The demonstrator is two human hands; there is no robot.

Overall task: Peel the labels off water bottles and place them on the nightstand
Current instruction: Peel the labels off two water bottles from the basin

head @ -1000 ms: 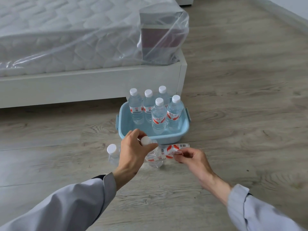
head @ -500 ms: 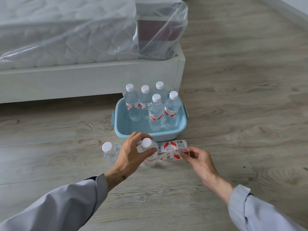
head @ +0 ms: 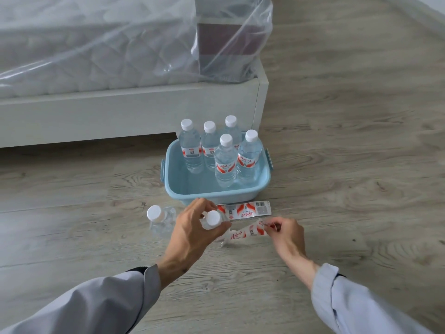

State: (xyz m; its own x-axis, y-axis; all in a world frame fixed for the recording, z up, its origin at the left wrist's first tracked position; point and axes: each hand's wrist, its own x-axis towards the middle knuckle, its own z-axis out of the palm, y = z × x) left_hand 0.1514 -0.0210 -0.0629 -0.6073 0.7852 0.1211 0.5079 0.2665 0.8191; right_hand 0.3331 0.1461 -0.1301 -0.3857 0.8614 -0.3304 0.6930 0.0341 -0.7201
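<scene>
Clear plastic water bottle with white cap (head: 213, 219) upright on the wood floor (head: 337, 165), left hand (head: 192, 233) clasped round its neck. Right hand (head: 286, 233) pinches the red-and-white label strip (head: 245, 232) (half peeled). Pale blue plastic tub (head: 216, 189) behind holds five labelled bottles (head: 225, 162).

Both arms reach forward in grey sleeves, the left hand (head: 192, 233) curled from above in a grasp with fingers and thumb closed, the right hand (head: 287, 235) pinching thumb against fingertips.
</scene>
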